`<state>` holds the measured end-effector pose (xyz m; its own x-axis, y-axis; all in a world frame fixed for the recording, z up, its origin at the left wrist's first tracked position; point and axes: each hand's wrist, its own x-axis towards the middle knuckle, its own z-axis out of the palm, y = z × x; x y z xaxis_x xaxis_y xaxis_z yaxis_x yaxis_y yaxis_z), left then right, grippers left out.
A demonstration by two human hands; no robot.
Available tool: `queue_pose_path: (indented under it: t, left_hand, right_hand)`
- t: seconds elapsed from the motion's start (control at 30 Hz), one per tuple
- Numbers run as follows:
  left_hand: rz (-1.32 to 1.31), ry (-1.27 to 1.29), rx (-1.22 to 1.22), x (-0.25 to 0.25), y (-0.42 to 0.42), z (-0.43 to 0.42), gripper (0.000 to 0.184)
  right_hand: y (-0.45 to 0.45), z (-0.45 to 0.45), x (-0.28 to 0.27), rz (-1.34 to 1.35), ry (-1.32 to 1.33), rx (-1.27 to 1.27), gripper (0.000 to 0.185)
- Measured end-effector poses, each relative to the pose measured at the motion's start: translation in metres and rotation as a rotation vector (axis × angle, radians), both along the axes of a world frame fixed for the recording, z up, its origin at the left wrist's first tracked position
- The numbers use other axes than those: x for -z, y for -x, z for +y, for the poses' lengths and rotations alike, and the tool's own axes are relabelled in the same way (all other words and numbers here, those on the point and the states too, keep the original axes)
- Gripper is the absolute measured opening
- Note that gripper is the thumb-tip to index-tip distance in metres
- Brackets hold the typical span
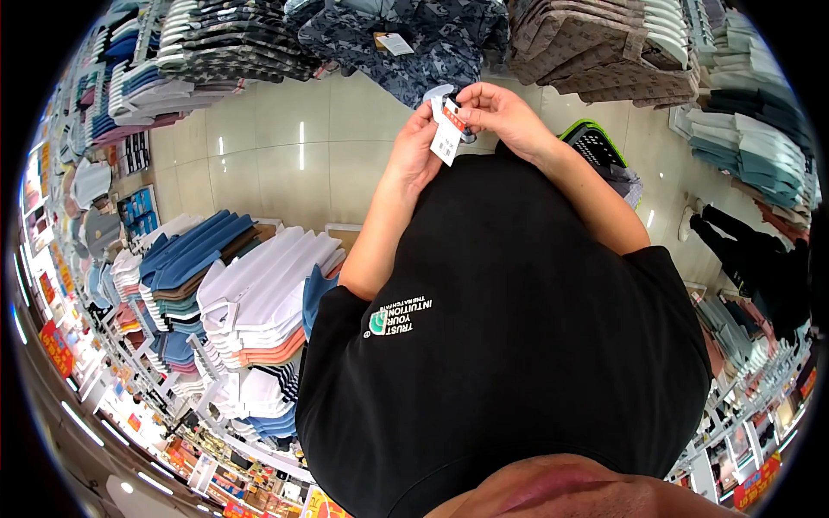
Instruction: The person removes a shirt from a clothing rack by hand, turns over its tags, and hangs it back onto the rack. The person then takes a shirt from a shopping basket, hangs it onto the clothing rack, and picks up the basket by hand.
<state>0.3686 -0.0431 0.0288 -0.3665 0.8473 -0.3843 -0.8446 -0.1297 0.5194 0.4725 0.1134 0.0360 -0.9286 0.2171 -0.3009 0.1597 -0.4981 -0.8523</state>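
My left hand (414,151) is closed on the side of a white price tag (446,143) with a red band and small print. My right hand (509,121) pinches near the tag's red upper part with thumb and forefinger. Just above the fingers is a pale, rounded piece (439,91) that I cannot make out. A bit of dark material shows behind the tag, mostly hidden. Right beyond my hands hangs a blue-grey camouflage garment (423,60), with a tag (395,44) of its own.
Patterned brown garments (596,52) hang at the upper right, dark camouflage ones (237,47) at the upper left. White shirts (259,281) hang on a rack to my left. A black basket with a green rim (596,142) stands at my right. Farther right is a person in black (743,250).
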Motion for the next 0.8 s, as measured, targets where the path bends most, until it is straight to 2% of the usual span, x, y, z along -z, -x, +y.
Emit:
queue_pose_path:
  t: [0.23,0.33,0.4,0.53,0.8]
  left_hand:
    - [0.185,0.03,-0.011,0.0035,-0.0018,0.004,0.029]
    - [0.246,0.078,-0.012,0.0,-0.0026,0.0052,0.029]
    - [0.321,0.097,-0.01,0.001,-0.0028,0.0057,0.03]
    - [0.471,0.112,0.012,0.002,-0.0033,0.0051,0.031]
    - [0.46,0.114,0.018,0.0009,-0.005,0.0033,0.03]
  right_hand:
    - [-0.0016,0.0009,0.0032,0.009,-0.049,0.01,0.027]
    - [-0.0032,0.0012,0.0056,-0.013,0.03,0.023,0.027]
    - [-0.0046,0.0008,0.0033,-0.012,0.178,0.056,0.024]
    - [-0.0059,0.0015,0.0056,-0.003,0.211,0.051,0.021]
    - [-0.008,0.0021,0.0087,0.01,0.233,0.03,0.02]
